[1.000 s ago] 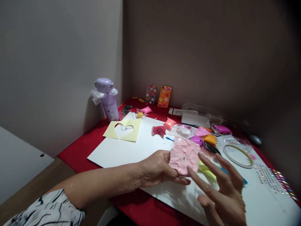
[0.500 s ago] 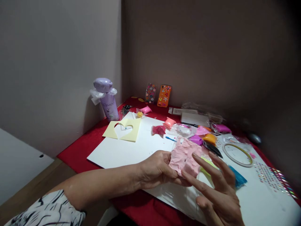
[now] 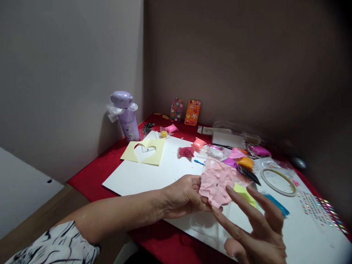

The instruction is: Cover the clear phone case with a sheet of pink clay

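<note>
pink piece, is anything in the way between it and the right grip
Nothing visible: the right grip has its index fingertip at the lower edge of the pink piece, contact unclear. The left grip holds the piece at its lower left.

Right hand's [image 3: 264,234] index fingertip lowered from the pink clay's [image 3: 217,179] face to its bottom edge, clay shifted slightly rightward, yellow packet [image 3: 245,192] and blue packet [image 3: 279,206] showing more than a second ago
</note>
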`<state>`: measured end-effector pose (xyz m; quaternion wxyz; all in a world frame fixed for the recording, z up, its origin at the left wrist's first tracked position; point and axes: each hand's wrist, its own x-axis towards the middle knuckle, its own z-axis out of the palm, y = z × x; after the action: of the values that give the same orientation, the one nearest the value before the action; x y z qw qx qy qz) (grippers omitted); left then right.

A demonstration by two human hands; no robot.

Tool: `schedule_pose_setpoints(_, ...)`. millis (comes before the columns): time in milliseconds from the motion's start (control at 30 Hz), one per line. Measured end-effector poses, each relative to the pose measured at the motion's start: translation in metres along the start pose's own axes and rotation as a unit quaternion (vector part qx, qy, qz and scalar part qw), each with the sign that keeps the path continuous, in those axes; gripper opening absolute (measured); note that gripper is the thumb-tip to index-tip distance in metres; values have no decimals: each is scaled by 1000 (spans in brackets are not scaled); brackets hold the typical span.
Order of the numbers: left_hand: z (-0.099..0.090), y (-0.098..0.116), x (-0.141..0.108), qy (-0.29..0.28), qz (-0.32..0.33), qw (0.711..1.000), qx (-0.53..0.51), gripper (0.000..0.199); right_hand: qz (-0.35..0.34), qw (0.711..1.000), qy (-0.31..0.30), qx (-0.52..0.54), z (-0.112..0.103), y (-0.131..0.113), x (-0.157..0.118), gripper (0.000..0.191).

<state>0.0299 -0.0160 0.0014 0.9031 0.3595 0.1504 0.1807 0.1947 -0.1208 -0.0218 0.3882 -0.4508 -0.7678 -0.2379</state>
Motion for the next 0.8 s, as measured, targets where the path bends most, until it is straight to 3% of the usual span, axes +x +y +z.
schedule_pose_setpoints(200, 1, -4, -1, -14, -22, 1000, 3, 52, 40, 999, -19, 5, 0, 4, 0, 38)
schedule_pose_setpoints(367, 1, -3, -2, -43, -20, 999, 8, 58, 34, 998, -29, 43, 2, 5, 0, 37)
schedule_pose_setpoints(800, -1, -3, -1, -48, -16, 999, -8, 54, 24, 996, -56, 71, 1, 7, -3, 37)
